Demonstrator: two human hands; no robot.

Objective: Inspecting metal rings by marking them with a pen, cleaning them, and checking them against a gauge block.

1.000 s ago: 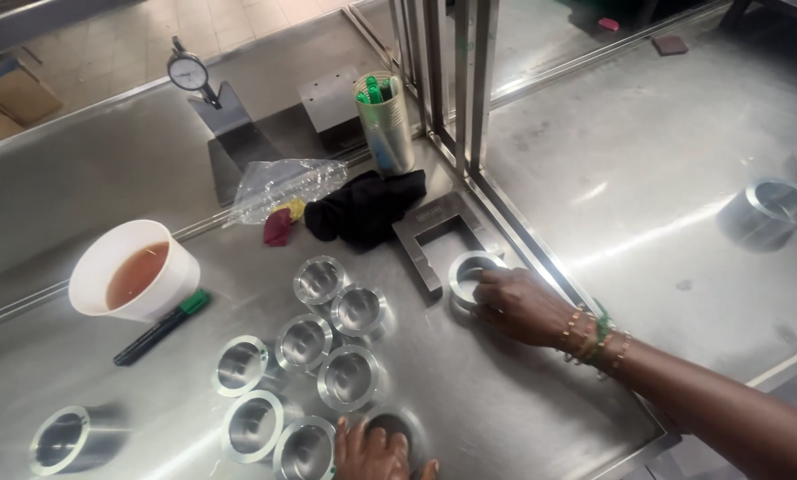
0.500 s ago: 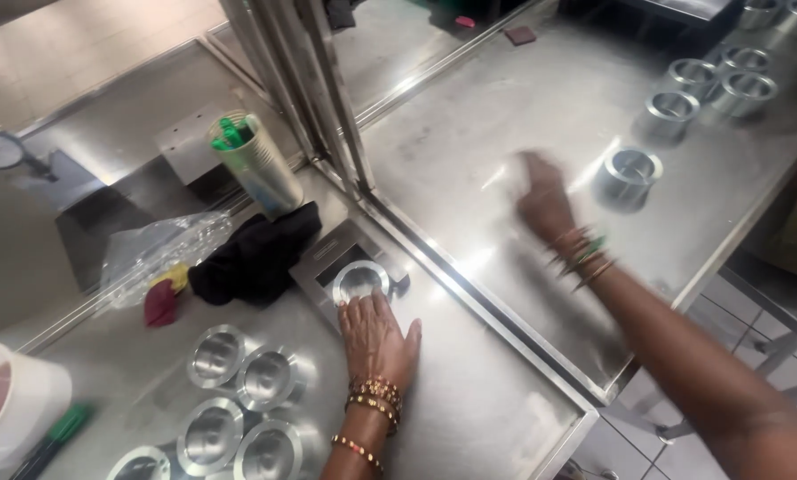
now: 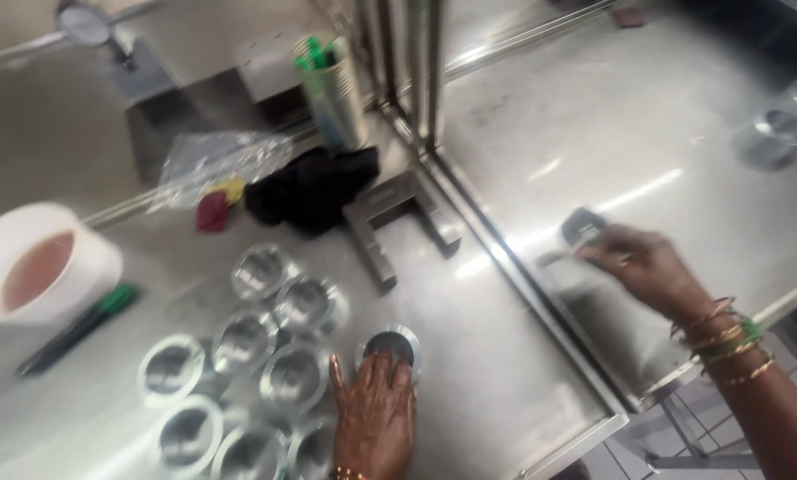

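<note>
The left hand (image 3: 374,416) lies flat, palm down, fingers spread and released, on the steel table (image 3: 496,373). Its fingertips rest on the near rim of a short metal ring (image 3: 390,347). The ring sits flat on the table with its bore axis vertical and its open end facing up. It has no long axis in plan; it is round.

All positions below are relative to this ring.

- Left of it: a cluster of similar metal rings (image 3: 265,364), all lying open end up, several touching each other.
- Beyond it: a grey U-shaped metal block (image 3: 398,222), open end toward the ring.
- Beyond and left: a black cloth (image 3: 314,187), a crumpled clear plastic bag (image 3: 212,160) and a cup of green pens (image 3: 332,89).
- Far left: a white cup (image 3: 39,267) with brown liquid, and a green marker (image 3: 79,329) lying just in front of it.
- Right, well apart: the right hand (image 3: 643,267), wrist with bangles, over a second table surface beyond a raised metal rail (image 3: 523,284). Its fingers are curled around a small dark object (image 3: 581,227). The picture is blurred there; the object's kind cannot be told.
- Far right, beyond: another metal ring (image 3: 776,133).
</note>
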